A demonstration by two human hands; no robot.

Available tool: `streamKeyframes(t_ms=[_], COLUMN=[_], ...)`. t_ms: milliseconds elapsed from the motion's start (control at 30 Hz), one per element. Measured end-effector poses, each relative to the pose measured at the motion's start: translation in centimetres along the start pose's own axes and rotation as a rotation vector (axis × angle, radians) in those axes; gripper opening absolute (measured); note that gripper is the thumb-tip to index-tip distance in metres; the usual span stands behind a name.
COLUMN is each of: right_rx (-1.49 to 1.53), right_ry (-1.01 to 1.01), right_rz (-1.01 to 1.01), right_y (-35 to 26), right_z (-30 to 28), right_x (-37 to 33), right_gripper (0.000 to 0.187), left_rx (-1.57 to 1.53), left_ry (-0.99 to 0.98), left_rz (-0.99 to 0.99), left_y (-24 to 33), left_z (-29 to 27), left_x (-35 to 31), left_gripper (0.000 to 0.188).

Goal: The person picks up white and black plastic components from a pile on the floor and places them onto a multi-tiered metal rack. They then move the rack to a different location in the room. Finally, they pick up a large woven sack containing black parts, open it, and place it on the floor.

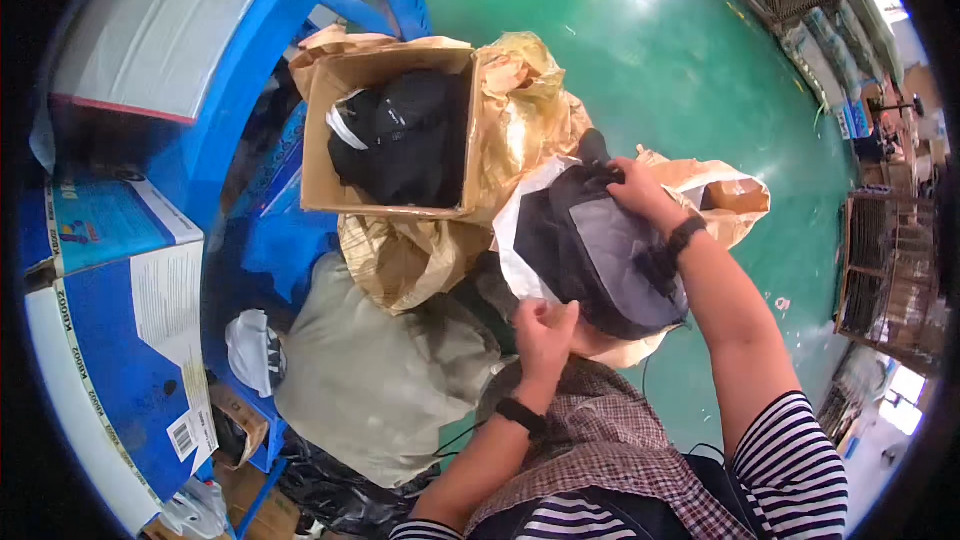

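A black fabric item (545, 240) with a dark grey panel lies in the mouth of a paper sack (507, 232) with a white inside, right of centre. My right hand (636, 188) grips its upper edge, fingers curled over the black cloth. Close to the sack's near rim is my left hand (545, 338), its fingers curled in and its thumb drawn close. What those fingers hold, if anything, is hidden. Farther left, a cardboard box (390, 208) holds black fabric goods (410, 140) with a white strip among them.
Crumpled brown paper (525, 110) surrounds the box. A stuffed greyish sack (370, 370) lies near my left forearm. Blue cartons (140, 340) and a blue metal frame (225, 90) stand on the left. Racks (880, 260) line the far right of the green floor (620, 60).
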State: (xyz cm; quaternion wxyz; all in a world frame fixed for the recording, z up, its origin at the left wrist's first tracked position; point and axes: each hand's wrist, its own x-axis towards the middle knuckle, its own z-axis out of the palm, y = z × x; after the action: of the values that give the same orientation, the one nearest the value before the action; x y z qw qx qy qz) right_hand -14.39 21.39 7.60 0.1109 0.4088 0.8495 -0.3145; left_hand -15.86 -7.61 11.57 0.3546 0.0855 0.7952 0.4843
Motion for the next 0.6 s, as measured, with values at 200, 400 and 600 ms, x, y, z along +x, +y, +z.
streamKeyframes(t_ms=[200,400,600], right_rx=[0.062,-0.272,-0.683], right_ry=[0.188,-0.550,-0.476], right_rz=[-0.596,-0.842,-0.716], right_y=[-4.7,-6.5,-6.0], right_z=[-1.4,1.4,10.9], right_x=[-7.7,-11.1,-11.6], right_gripper=[0.029,0.019,0.015], left_rx=[0.255,-0.121,-0.009], left_ry=[-0.172,-0.078,-0.013], left_rz=[-0.321,-0.192,-0.021], left_y=[-3.7,-2.9,-3.2], left_z=[-0.2,-2.4,-3.1], left_x=[3.3,-0.8,-2.5], left_gripper=[0.045,0.020,0.015])
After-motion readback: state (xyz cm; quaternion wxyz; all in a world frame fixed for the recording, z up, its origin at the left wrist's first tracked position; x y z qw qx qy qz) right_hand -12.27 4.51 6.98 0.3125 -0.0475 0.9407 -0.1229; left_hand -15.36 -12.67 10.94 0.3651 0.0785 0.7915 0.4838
